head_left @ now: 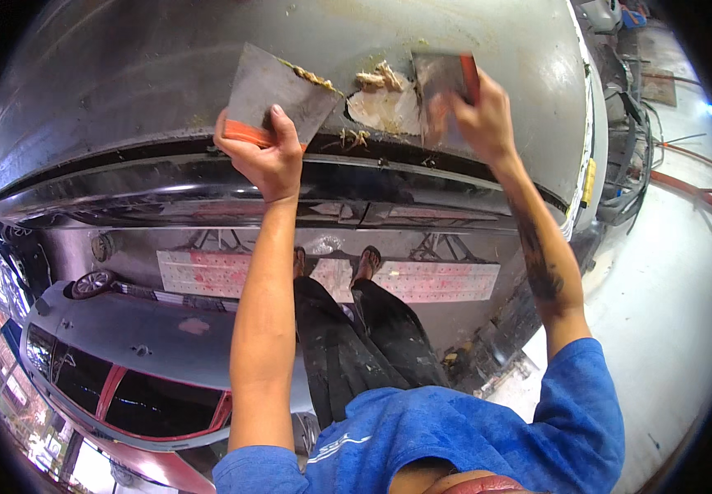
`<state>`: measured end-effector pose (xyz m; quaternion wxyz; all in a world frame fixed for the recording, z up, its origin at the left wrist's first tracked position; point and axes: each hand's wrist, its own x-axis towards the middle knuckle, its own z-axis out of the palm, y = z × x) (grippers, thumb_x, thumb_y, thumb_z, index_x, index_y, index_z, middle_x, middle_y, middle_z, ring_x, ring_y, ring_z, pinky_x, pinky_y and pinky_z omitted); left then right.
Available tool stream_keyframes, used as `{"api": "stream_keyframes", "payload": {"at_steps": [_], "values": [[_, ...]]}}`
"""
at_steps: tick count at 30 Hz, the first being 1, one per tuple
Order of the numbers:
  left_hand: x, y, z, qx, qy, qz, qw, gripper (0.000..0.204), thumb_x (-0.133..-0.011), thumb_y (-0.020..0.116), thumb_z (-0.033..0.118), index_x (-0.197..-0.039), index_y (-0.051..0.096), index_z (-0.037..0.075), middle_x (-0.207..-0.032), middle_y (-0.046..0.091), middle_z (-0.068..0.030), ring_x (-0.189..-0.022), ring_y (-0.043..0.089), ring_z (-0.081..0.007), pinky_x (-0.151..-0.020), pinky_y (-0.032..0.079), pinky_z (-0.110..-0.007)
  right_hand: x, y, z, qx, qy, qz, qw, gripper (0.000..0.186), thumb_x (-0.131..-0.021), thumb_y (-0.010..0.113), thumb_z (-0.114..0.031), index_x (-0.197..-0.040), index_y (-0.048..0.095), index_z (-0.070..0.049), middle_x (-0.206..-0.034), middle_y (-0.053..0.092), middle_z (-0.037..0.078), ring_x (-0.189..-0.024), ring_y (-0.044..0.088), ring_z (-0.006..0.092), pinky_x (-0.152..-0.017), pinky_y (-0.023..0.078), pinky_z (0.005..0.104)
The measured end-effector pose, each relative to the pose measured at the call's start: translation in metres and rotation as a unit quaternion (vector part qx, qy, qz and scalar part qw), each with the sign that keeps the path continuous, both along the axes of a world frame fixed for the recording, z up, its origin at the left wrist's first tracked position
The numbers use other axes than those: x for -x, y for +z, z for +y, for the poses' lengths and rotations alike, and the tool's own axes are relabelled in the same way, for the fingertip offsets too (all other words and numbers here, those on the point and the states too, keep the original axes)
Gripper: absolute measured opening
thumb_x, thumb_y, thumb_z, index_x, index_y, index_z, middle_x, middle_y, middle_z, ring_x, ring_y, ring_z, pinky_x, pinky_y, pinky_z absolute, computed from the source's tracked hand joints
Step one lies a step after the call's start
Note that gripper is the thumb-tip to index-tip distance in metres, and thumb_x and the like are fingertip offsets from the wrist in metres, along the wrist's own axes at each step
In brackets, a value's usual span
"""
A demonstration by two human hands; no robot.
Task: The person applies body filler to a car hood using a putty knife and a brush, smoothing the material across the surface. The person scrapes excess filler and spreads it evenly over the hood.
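Note:
My left hand (269, 160) grips a flat metal putty spreader (269, 90) by its orange edge, thumb on the blade. A ridge of yellowish filler (310, 78) clings along the blade's far right edge. My right hand (487, 119) is closed on a second putty spreader (438, 74) with a red-orange edge, slightly blurred. Between the two blades a pale beige filler patch (385, 109) lies on the grey car roof (150, 74), with a rough lump (382, 76) at its far side. Small filler crumbs (354, 137) are scattered near the roof's close edge.
Under my feet is a perforated work platform (446, 281) with red stains. Behind me at left stands another grey car (183, 342) with red window frames. Dark car parts (623, 156) lie to the right, beside a pale floor (685, 255). A black trim strip (199, 177) edges the roof.

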<state>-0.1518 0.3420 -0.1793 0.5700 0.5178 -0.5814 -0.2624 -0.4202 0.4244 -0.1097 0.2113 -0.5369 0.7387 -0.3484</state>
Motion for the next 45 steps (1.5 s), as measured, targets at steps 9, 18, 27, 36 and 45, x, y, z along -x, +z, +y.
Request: {"api": "stream_keyframes", "payload": {"at_steps": [9, 18, 27, 36, 45], "values": [[-0.001, 0.004, 0.002, 0.010, -0.008, -0.002, 1.000, 0.057, -0.085, 0.069, 0.015, -0.124, 0.033, -0.005, -0.109, 0.049, -0.0174, -0.093, 0.057, -0.0225, -0.085, 0.052, -0.034, 0.002, -0.009, -0.004, 0.032, -0.008, -0.006, 0.999, 0.023, -0.081, 0.064, -0.007, -0.102, 0.065, 0.001, -0.077, 0.070, 0.016, -0.073, 0.067, 0.0142, -0.065, 0.051, 0.0335], [-0.001, 0.005, 0.001, 0.010, 0.005, -0.018, 1.000, 0.059, -0.084, 0.072, 0.015, -0.124, 0.034, -0.006, -0.112, 0.046, -0.0176, -0.094, 0.055, -0.0208, -0.084, 0.051, -0.033, 0.003, -0.017, -0.007, 0.050, -0.024, -0.038, 0.998, 0.024, -0.080, 0.061, -0.006, -0.103, 0.065, 0.001, -0.081, 0.070, 0.016, -0.075, 0.066, 0.0166, -0.070, 0.051, 0.0305], [-0.001, 0.005, -0.002, 0.010, -0.021, 0.042, 0.999, 0.057, -0.082, 0.071, 0.012, -0.122, 0.035, -0.004, -0.106, 0.051, -0.0187, -0.090, 0.058, -0.0232, -0.078, 0.052, -0.034, -0.007, -0.009, -0.011, 0.041, -0.005, 0.037, 0.998, 0.025, -0.079, 0.060, -0.008, -0.103, 0.065, 0.000, -0.079, 0.068, 0.019, -0.075, 0.069, 0.0194, -0.069, 0.052, 0.0347], [-0.006, 0.004, 0.000, 0.008, -0.017, 0.007, 1.000, 0.051, -0.082, 0.070, 0.012, -0.118, 0.038, -0.004, -0.106, 0.051, -0.0184, -0.092, 0.058, -0.0245, -0.082, 0.050, -0.036, -0.018, -0.005, -0.017, 0.104, -0.014, 0.109, 0.988, 0.029, -0.072, 0.066, -0.018, -0.090, 0.064, 0.004, -0.074, 0.064, 0.023, -0.070, 0.067, 0.0346, -0.066, 0.050, 0.0384], [-0.004, 0.006, -0.003, 0.016, -0.034, 0.044, 0.998, 0.048, -0.083, 0.070, 0.014, -0.114, 0.038, -0.004, -0.100, 0.050, -0.0139, -0.084, 0.056, -0.0200, -0.080, 0.051, -0.035, -0.009, -0.031, -0.021, 0.108, -0.058, -0.010, 0.992, 0.028, -0.074, 0.065, -0.018, -0.091, 0.066, 0.005, -0.071, 0.067, 0.013, -0.065, 0.063, 0.0165, -0.063, 0.049, 0.0320]]}}
